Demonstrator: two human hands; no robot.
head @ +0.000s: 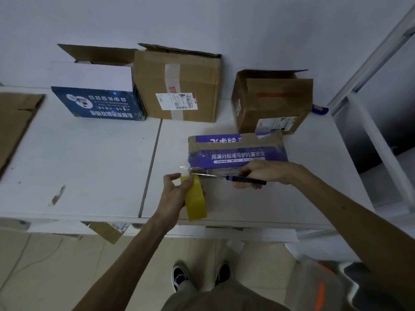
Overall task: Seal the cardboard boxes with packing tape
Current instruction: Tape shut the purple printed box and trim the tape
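Purple box (238,151): lies closed on the white surface (89,164), long axis running left to right, printed long side facing the person; the top seam runs along that same axis, with a bare brown strip beside it.
Tape roll (196,198): yellowish, stood on edge just off the purple box's near left corner, broad band facing up and towards the person.
Tape strip (187,170): clear and short, stretched from the roll to the purple box's near left corner.
Left hand (174,191): grip curled round the roll, thumb on its top by the free end.
Right hand (265,171): at the purple box's near face, grip wrapped round the dark blue handle of a cutter (246,179).
Cutter: long axis level, silver blade pointing left and reaching the strip; scissors or knife, cannot tell.
Labelled brown box (177,86): behind and left of the purple box, taped, far flap raised; inside hidden.
Blue-and-white box (98,95): further left, flap up; contents cannot be seen.
Open brown box (274,102): just behind the purple box, flaps raised, one folded inward; contents not visible.
Flat cardboard (15,122): far left of the purple box.
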